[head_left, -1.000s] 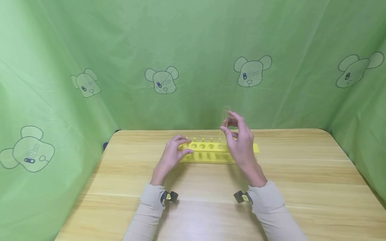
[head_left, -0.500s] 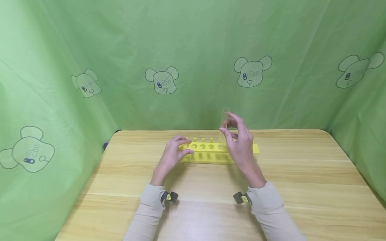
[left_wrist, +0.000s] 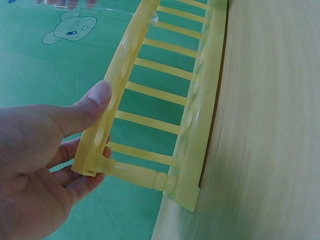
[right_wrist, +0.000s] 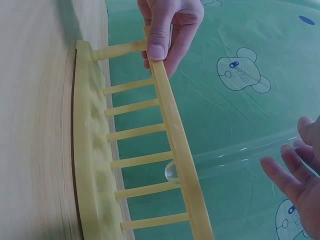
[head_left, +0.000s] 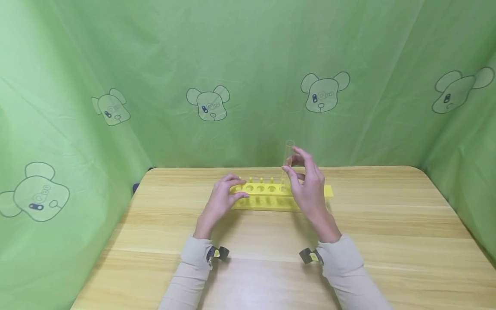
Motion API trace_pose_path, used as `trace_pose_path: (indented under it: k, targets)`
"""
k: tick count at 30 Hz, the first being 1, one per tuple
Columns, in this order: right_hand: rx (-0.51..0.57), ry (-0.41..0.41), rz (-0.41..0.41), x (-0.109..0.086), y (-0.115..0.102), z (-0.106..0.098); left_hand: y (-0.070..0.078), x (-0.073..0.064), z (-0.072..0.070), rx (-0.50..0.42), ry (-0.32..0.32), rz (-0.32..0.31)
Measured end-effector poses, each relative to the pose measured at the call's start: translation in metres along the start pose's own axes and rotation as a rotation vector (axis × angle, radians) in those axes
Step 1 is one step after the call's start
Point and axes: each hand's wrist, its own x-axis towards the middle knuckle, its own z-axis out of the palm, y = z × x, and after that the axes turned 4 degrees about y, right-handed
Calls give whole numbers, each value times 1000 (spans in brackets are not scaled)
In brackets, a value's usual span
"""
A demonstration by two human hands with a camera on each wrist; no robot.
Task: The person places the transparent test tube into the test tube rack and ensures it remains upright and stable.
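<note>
A yellow test tube rack point(head_left: 267, 206) stands lengthwise on the table. My left hand point(head_left: 222, 193) grips the left end of its top bar point(left_wrist: 125, 65), thumb on the near side and fingers behind. Above the rack my right hand point(head_left: 308, 185) holds a clear glass test tube point(head_left: 289, 151) between thumb and fingers, nearly upright and open end up. In the right wrist view, the round bottom point(right_wrist: 171, 171) of the tube pokes just through a hole in the top bar, above the lower board point(right_wrist: 90, 150). My right hand hides part of the rack's right side.
Upright pegs point(head_left: 261, 180) line the rack's back side. The wood-grain table point(head_left: 255, 267) extends around it. A green curtain point(head_left: 255, 56) printed with bear heads hangs behind the table and along both sides.
My right hand has come down slightly with the test tube, and its rim is a little lower over the rack. My left hand keeps its grip on the rack in the same place.
</note>
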Motion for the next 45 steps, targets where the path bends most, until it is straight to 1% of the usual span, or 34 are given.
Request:
trace_pose_path:
  k: [10,30,39,45]
  targets:
    - [13,-9,14,-2,1,0,0,-1,0,5,4,-6]
    - [3,-18,23,-7,7,0,0,-2,1,-1,6,0]
    - [2,-27,28,-9,10,0,1,-3,1,12,8,-2]
    - [4,-33,36,-10,10,0,1,-3,1,12,17,15]
